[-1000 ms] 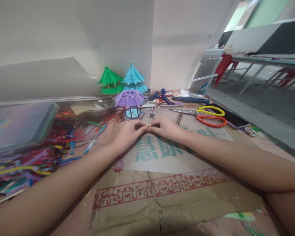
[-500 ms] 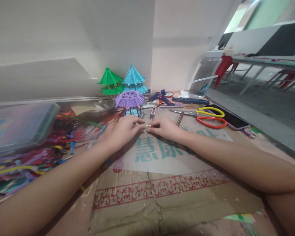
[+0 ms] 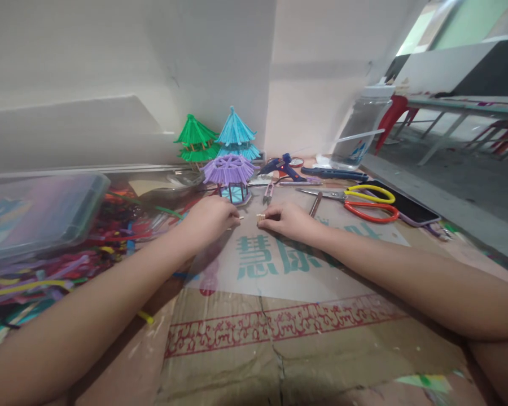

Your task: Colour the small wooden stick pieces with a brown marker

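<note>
My left hand (image 3: 214,220) is closed, with a small pale stick end (image 3: 241,217) poking out at its fingertips. Across a narrow gap, my right hand (image 3: 288,220) pinches a little bundle of short pale sticks (image 3: 260,217) between thumb and forefinger. Both hands are low over a white sheet with green characters (image 3: 256,256), which lies on brown cardboard (image 3: 322,361). Just behind my left hand stands a small purple-roofed pavilion (image 3: 230,169); green (image 3: 197,135) and blue (image 3: 236,132) ones are behind it.
Scissors (image 3: 370,203), a phone (image 3: 419,210), small snips (image 3: 268,193), a brown pen-like tool (image 3: 315,204), a glue gun (image 3: 279,164) and blue-handled cutter (image 3: 334,173) lie at the back right by a plastic jug (image 3: 359,127). Coloured strips (image 3: 68,270) and a plastic box (image 3: 46,208) occupy the left.
My left hand has drawn away to the left from my right hand, and a stick end now shows at its fingertips. The view has shifted slightly.
</note>
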Demonstrator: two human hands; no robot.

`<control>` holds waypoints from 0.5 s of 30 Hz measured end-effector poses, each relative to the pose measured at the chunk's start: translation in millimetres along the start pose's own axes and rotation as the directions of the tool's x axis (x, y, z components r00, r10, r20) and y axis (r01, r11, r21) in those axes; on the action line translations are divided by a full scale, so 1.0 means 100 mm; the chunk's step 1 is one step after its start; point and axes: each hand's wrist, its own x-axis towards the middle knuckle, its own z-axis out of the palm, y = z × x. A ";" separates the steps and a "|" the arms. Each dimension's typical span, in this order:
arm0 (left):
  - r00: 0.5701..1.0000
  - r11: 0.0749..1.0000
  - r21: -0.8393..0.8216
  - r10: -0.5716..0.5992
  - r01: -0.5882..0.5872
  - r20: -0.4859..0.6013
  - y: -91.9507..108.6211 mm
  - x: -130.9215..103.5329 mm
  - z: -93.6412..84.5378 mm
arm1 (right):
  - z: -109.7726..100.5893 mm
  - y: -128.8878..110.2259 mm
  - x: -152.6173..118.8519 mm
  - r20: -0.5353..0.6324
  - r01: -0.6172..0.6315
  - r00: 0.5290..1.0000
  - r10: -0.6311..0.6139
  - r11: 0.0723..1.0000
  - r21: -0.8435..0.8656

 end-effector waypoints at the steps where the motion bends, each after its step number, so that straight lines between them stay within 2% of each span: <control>1: 1.000 1.000 -0.008 0.004 -0.004 -0.013 0.02 0.00 0.03 | 0.00 -0.01 0.00 0.001 -0.002 1.000 0.002 1.000 0.002; 5: 0.996 0.999 -0.037 -0.034 0.032 -0.078 0.06 -0.02 0.14 | -0.01 -0.03 -0.01 0.001 -0.010 1.000 0.010 1.000 0.013; 8: 0.991 0.996 -0.056 -0.069 0.063 -0.114 0.11 -0.02 0.16 | -0.01 -0.03 -0.01 0.001 -0.014 1.000 0.014 1.000 0.014; 11: 0.986 0.976 -0.190 -0.128 0.106 -0.111 0.21 -0.04 0.09 | 0.00 -0.02 -0.01 0.001 -0.021 1.000 0.021 1.000 0.005; 15: 0.973 0.880 -0.435 -0.228 0.189 -0.040 0.40 -0.07 -0.07 | 0.00 -0.02 -0.01 0.007 -0.015 1.000 0.015 1.000 0.006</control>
